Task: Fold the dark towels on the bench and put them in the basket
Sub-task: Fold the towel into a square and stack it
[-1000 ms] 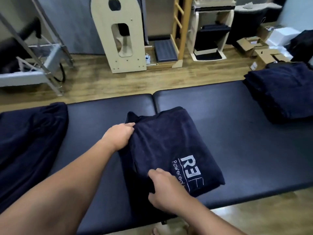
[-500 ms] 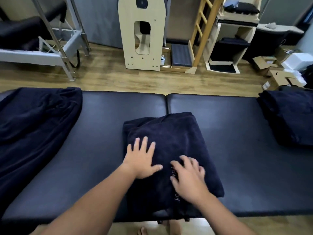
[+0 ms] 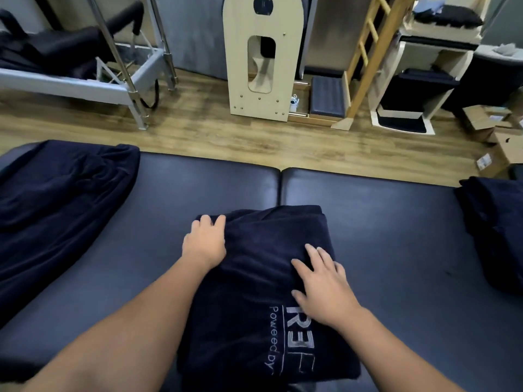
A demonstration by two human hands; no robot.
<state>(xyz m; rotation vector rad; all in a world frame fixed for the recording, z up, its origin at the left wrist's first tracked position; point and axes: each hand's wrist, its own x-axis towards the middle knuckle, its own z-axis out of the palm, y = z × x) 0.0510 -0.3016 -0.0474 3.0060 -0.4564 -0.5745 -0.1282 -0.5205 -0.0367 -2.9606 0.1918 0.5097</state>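
Observation:
A folded dark navy towel [image 3: 271,239] with a white logo lies in the middle of the black padded bench [image 3: 382,222], near its front edge. My left hand [image 3: 203,244] sits on the towel's far left corner, fingers curled over the edge of the cloth. My right hand [image 3: 322,284] lies flat on top of the towel just above the logo, fingers spread. A loose, unfolded dark towel [image 3: 56,199] covers the bench's left end. Another heap of dark towels [image 3: 495,227] rests at the right end. No basket is in view.
Behind the bench runs a wooden floor with a metal-framed exercise bed [image 3: 85,80] at the left, a pale wooden stand [image 3: 260,66] in the middle, a wooden ladder [image 3: 365,58] and shelves at the right. Cardboard boxes [image 3: 492,128] lie at the far right.
My left hand has slid from the towel's top up to its far left corner. My right hand has moved up off the logo, which shows again. The view has shifted closer.

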